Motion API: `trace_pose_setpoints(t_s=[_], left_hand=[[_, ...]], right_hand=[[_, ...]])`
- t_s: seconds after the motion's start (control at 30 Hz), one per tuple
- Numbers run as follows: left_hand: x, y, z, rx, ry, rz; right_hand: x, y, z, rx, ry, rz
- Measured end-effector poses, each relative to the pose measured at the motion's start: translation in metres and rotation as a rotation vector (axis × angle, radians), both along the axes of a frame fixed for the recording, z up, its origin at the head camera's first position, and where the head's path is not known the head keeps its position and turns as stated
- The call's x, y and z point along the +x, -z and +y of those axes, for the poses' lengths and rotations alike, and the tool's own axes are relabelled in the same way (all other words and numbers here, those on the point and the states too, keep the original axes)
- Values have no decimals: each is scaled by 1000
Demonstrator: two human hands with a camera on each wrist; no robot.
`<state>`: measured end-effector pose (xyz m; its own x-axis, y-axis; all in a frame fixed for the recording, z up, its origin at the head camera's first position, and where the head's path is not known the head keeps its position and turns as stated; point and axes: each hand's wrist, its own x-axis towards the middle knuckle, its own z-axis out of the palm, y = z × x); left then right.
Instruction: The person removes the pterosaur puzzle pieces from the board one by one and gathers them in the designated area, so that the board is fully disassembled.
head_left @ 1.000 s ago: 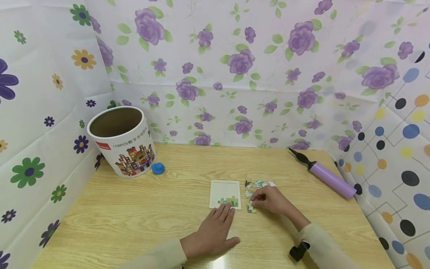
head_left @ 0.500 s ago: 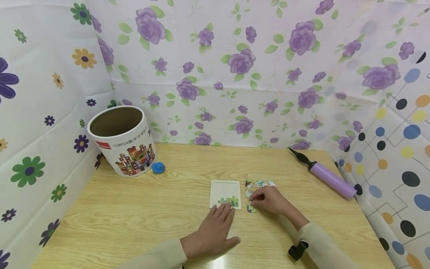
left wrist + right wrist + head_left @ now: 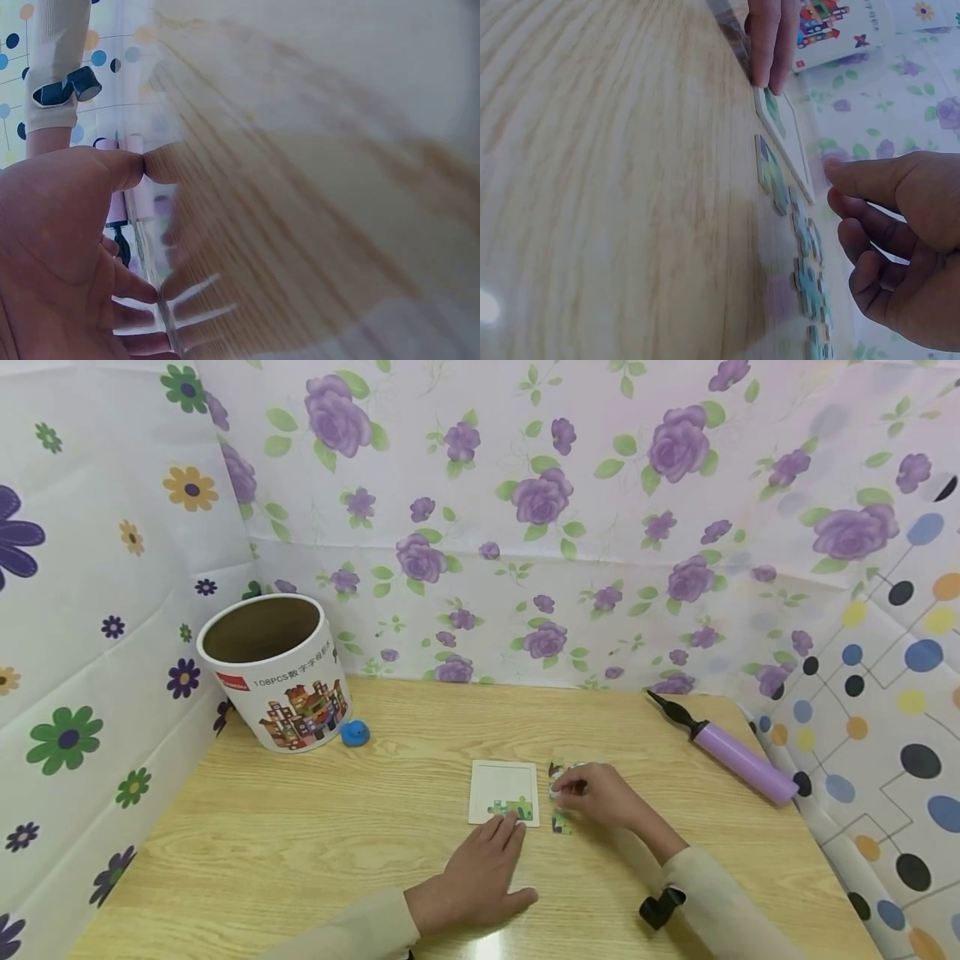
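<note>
A square wooden puzzle tray [image 3: 495,781] lies on the table, with green jigsaw pieces [image 3: 517,807] in its lower right part. My left hand [image 3: 483,872] lies flat with straight fingers, their tips at the tray's near edge. Just right of the tray, my right hand [image 3: 600,795] hovers over loose jigsaw pieces [image 3: 561,823] and hides some of them. In the right wrist view, the right hand's thumb and bent forefinger [image 3: 855,206] stand slightly apart, with nothing visible between them. Below them, the loose pieces [image 3: 808,285] lie in rows beside the tray.
A large white printed bucket [image 3: 277,677] stands at the back left with a small blue toy duck [image 3: 355,733] beside it. A purple hand pump [image 3: 742,760] lies on the right. Patterned cloth [image 3: 480,527] walls the wooden table on three sides.
My right hand has shifted slightly away from me over the loose pieces, covering more of the upper ones. The left hand has kept its place at the tray.
</note>
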<state>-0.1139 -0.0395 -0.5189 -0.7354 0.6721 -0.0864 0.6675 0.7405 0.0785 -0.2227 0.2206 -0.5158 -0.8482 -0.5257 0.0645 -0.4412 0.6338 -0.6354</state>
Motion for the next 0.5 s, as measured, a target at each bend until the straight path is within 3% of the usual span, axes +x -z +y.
trace_pose_setpoints(t_s=[0.3, 0.5], left_hand=[[-1, -1, 0, -17, 6, 12], [0, 1, 1, 31, 5, 29]], right_hand=[[-11, -4, -29, -3, -47, -21], [-19, -3, -49, -11, -73, -46]])
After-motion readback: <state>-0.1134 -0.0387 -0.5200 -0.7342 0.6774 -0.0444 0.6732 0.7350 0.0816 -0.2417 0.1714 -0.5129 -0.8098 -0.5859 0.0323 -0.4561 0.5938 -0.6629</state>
